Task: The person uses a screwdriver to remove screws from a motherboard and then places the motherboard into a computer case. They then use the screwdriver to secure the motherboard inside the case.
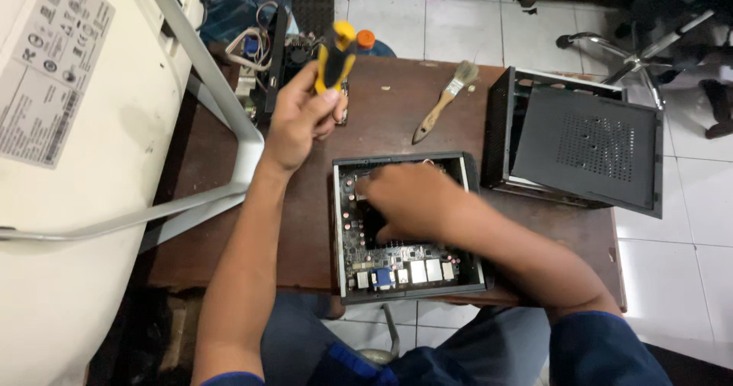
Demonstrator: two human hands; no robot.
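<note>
L hand [299, 119] is raised over the back-left part of the brown wooden table [382, 126], fingers wrapped tight around a yellow/black screwdriver [334, 58] by the handle; handle sticks up past the knuckles, tip hidden behind the hand. R hand [408, 200] is down inside the open small-form-factor PC chassis [408, 229], palm down over the middle of the mainboard [397, 252], fingers reaching toward the left inner edge; blurred, so can't tell if it's pinching anything or just pressing on the board. Chassis sits at the table's front edge w/ its rear port row (blue connector, silver jacks) facing the person. Just right of it, touching or nearly so, the black outer case shell [504, 126] w/ a perforated cover panel [592, 145] lying tilted across it. A wood-handled paint brush [444, 102] lies loose on the table behind the chassis, bristles pointing away. Behind the L hand, a second black unit w/ loose wires [263, 46] at the table's back-left corner. White machine housing on a metal frame [84, 164] fills the left side.
</note>
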